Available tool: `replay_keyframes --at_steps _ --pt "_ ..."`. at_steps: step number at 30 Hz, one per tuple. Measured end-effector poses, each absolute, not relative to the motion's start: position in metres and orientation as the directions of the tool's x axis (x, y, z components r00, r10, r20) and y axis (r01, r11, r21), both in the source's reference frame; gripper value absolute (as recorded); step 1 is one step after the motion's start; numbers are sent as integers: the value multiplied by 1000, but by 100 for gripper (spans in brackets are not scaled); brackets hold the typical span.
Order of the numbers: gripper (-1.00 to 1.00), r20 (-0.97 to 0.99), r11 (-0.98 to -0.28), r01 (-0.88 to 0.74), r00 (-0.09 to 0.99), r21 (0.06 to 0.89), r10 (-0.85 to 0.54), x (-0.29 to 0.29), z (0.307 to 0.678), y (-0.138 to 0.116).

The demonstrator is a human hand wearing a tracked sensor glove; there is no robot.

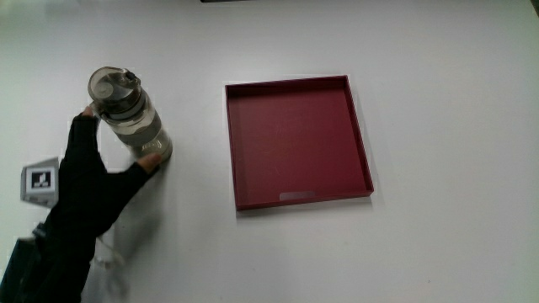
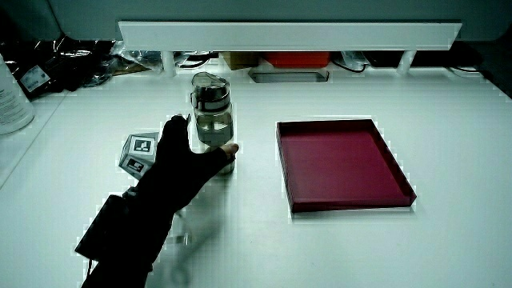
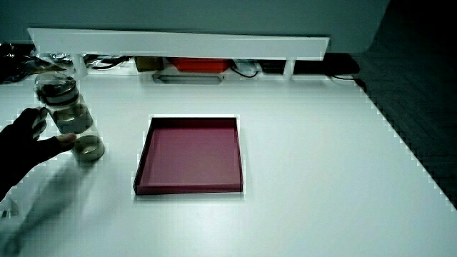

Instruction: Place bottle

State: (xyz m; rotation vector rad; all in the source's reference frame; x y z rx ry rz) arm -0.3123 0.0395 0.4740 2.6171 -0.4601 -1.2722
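Observation:
A clear bottle [image 1: 130,114] with a grey lid stands upright on the white table, beside the dark red tray [image 1: 299,82]. The gloved hand [image 1: 105,164] wraps around its lower half, thumb near the base and fingers curled around the side away from the tray. The patterned cube [image 1: 40,179] sits on the back of the hand. Both side views show the same grasp, with the bottle [image 2: 212,116] [image 3: 68,114] held by the hand [image 2: 192,156] [image 3: 39,139]. Nothing lies in the tray [image 2: 352,204] [image 3: 189,190].
A low white partition [image 2: 288,34] runs along the table's edge farthest from the person, with cables and small boxes under it. In a side view, a white container [image 2: 12,96] stands at the table's edge, farther from the tray than the bottle is.

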Motion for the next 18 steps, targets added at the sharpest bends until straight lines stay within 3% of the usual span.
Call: replay_keyframes --at_steps 2,5,12,13,14,15,16,17,18 --pt "-100 -714 -936 -192 606 295 -350 -309 467 49" --pt "-100 -691 -941 -180 643 285 -332 -302 456 63" --pt "-100 -544 -902 -216 737 374 -401 -279 442 91" --pt "-100 -551 -864 -242 687 442 -475 -275 439 95" --pt "-100 -569 -883 -227 693 411 -443 -275 441 98" --pt "-100 -620 -944 -155 721 291 -310 -274 441 100" --pt "-100 -747 -997 -34 661 66 -72 -272 443 100" --pt "-100 -603 -943 -170 733 288 -316 -270 436 105" --pt "-100 -675 -967 -126 696 221 -245 -271 441 109"
